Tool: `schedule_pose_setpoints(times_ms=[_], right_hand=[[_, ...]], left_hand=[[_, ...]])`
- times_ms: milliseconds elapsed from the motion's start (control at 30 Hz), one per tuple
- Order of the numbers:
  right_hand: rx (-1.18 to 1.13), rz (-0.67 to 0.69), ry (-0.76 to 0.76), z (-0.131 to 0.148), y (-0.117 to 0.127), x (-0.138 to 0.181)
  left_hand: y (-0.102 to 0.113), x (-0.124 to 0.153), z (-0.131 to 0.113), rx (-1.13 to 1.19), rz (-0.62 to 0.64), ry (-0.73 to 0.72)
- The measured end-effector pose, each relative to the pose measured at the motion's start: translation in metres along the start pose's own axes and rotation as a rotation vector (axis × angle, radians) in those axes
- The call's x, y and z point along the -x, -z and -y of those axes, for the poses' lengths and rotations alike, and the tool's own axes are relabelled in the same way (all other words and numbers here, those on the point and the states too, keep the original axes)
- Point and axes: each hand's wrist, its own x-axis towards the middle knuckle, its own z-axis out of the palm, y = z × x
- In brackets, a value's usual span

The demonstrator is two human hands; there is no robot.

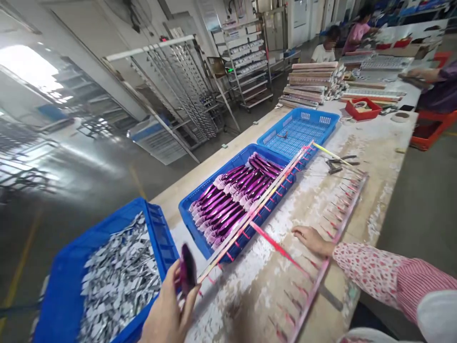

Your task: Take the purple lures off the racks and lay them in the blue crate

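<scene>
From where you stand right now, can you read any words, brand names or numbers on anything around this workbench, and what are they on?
No word, brand or number can be read for certain.
White labels on the wire shelving rack: too small to read.
The magenta packet in the left hand: any print too blurred to read.
Silver tags in the blue crate: too blurred to read.

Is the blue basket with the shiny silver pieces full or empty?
Full: the blue plastic basket is heaped with shiny silver pieces nearly to its rim, next to the person's left hand.
</scene>
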Motion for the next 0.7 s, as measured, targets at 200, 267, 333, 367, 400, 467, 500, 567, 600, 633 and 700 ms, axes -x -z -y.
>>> schedule_pose_setpoints(times_ms=[200,267,333,367,400,467,500,567,600,633,700], right_hand=[[0.108,0.123,0.082,-0.075,0.036,-0.040],[0.117,0.142,0.099,-0.085,0.037,-0.048],[0.118,0.146,0.080,-0.091,0.032,-0.052],[0.117,0.146,0.063,-0.092,0.028,-0.053],[0.116,0.144,0.045,-0.093,0.024,-0.054],[0.110,0.150,0.013,-0.096,0.015,-0.053],[0.106,0.157,0.005,-0.097,0.011,-0.052],[0.103,0.162,0.015,-0.102,0.004,-0.048],[0.105,0.161,0.031,-0.106,0.002,-0.046],[0.110,0.160,0.050,-0.109,0.000,-0.044],[0.127,0.157,0.075,-0.115,-0.003,-0.040]], left_hand=[[-0.090,-0.174,-0.083,-0.379,0.143,-0.243],[-0.123,-0.223,-0.100,-0.459,0.172,-0.239],[-0.153,-0.263,-0.111,-0.513,0.185,-0.220],[-0.168,-0.281,-0.114,-0.533,0.191,-0.213],[-0.182,-0.297,-0.115,-0.549,0.199,-0.208],[-0.209,-0.325,-0.114,-0.580,0.233,-0.189],[-0.221,-0.337,-0.112,-0.601,0.257,-0.173],[-0.242,-0.356,-0.103,-0.659,0.321,-0.130],[-0.252,-0.363,-0.097,-0.693,0.360,-0.103],[-0.259,-0.369,-0.090,-0.722,0.396,-0.077],[-0.272,-0.376,-0.074,-0.761,0.447,-0.029]])
